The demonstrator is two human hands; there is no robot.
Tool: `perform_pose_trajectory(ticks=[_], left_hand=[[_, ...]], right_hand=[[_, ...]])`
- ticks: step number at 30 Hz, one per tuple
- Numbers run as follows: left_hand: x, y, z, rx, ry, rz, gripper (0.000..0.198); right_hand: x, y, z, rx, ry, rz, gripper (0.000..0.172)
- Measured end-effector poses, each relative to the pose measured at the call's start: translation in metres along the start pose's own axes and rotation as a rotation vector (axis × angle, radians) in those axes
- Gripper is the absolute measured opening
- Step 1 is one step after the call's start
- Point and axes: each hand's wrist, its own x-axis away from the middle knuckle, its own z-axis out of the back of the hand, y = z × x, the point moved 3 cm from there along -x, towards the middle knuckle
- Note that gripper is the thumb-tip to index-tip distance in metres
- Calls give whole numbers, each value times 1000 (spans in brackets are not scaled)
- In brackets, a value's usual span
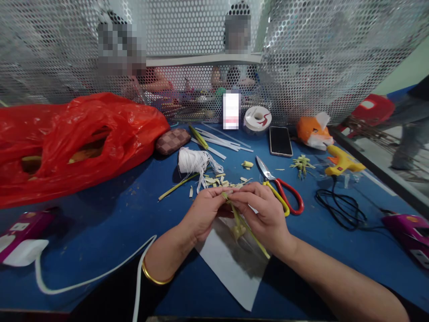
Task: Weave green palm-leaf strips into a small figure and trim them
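Observation:
My left hand (203, 212) and my right hand (261, 214) meet over the blue table (110, 223), both pinching a folded green leaf strip (238, 226). Its woven lower end hangs between my hands above a white sheet of paper (234, 268). A thin strip tail (259, 245) runs down to the right under my right wrist. A gold bangle (154, 276) sits on my left wrist. Just beyond my right hand lie scissors (279, 190) with red and yellow handles.
A red plastic bag (73, 138) fills the left. White string bundle (192, 162), leaf scraps (224, 181), a phone (280, 141), tape roll (257, 118), yellow glue gun (342, 161) with black cord (338, 208), and white cable (90, 279) lie around. People sit behind the perforated screen (318, 58).

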Motion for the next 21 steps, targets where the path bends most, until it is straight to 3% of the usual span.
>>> perform_pose_trajectory(ticks=[12, 21], left_hand=[[0, -1, 2, -27, -55, -28, 36], [0, 2, 4, -79, -56, -26, 32]], right_hand=[[0, 2, 0, -44, -5, -53, 9], [-5, 3, 2, -4, -46, 64, 18]])
